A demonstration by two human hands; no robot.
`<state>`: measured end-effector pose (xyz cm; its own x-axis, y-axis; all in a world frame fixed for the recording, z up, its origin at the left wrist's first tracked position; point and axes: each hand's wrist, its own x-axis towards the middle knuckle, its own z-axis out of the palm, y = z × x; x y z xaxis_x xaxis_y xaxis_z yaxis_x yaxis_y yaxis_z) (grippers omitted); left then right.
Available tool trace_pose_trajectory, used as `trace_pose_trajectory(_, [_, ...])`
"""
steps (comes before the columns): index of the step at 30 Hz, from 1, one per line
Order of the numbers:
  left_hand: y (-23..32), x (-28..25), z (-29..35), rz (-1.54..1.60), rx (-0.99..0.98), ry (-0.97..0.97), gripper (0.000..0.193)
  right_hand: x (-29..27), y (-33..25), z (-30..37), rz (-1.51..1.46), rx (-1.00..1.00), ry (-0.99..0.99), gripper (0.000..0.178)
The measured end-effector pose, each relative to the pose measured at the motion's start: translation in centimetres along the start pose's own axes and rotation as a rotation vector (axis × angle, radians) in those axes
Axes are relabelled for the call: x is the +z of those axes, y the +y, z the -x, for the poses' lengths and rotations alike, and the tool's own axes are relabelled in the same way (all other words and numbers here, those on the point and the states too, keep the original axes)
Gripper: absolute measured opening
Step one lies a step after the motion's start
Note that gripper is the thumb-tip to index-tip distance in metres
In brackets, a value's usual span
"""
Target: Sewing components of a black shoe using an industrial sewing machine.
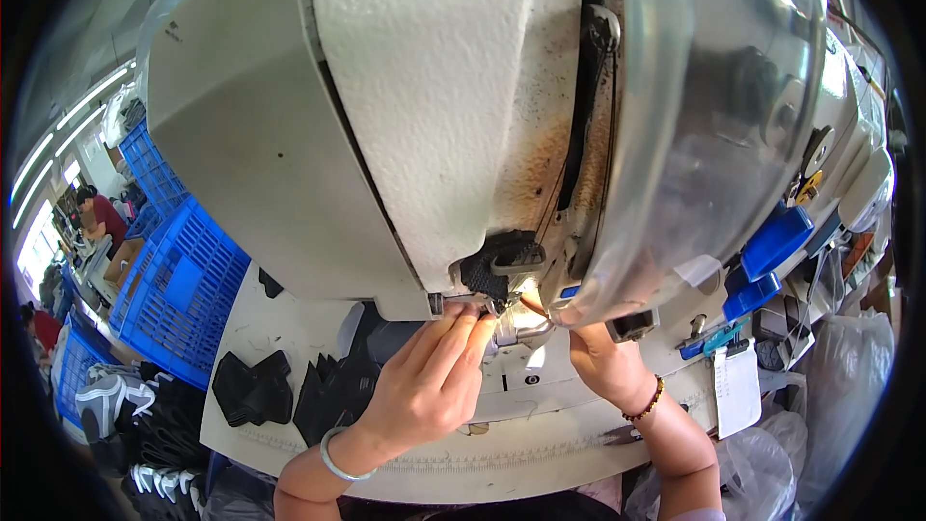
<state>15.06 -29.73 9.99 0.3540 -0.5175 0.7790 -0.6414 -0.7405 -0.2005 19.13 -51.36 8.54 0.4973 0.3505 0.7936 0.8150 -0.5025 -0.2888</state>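
Observation:
A big off-white industrial sewing machine (405,106) fills the upper picture, its head just above my hands. My left hand (424,381), with a pale bangle on the wrist, reaches up with fingertips pinched at a small black piece (494,275) under the needle area. My right hand (593,357), wearing a beaded bracelet, sits just right of the needle, its fingers mostly hidden behind the machine's clear guard (714,125). What the right fingers hold is not visible.
Black cut fabric pieces (253,388) lie on the white work table (280,328) at left. Blue plastic crates (169,280) stand beyond the table's left edge. Blue clips and a paper tag (738,386) hang at right, with plastic bags below. Other people sit at far left.

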Motion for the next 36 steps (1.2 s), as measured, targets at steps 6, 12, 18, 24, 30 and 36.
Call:
trace_pose_trajectory(6, [0.0, -0.1, 0.0, 0.029, -0.028, -0.005, 0.038, 0.1, -0.3, 0.0, 0.020, 0.007, 0.013, 0.039])
trace_pose_trajectory(12, [-0.5, -0.3, 0.3, 0.065, -0.012, -0.022, 0.036, -0.7, -0.4, 0.1, 0.111, -0.101, 0.015, 0.046])
trace_pose_trajectory(18, [-3.5, 1.3, 1.8, 0.293, -0.059, 0.090, 0.036, -5.1, 4.0, 0.2, 0.053, 0.371, 0.380, 0.023])
trace_pose_trajectory(24, [-7.4, 5.0, 2.4, 0.507, -0.412, 0.109, 0.017, -3.8, 6.8, 0.6, 0.386, 0.236, 0.158, 0.041])
trace_pose_trajectory(30, [-9.0, 5.5, 3.2, 0.381, -0.597, -0.246, 0.025, -4.4, 2.9, 0.1, 0.208, -0.176, 0.019, 0.071])
trace_pose_trajectory(36, [-13.1, 0.3, 9.1, 0.367, -0.791, 0.005, 0.020, -1.4, -2.1, 0.3, 0.432, -0.520, -0.091, 0.056])
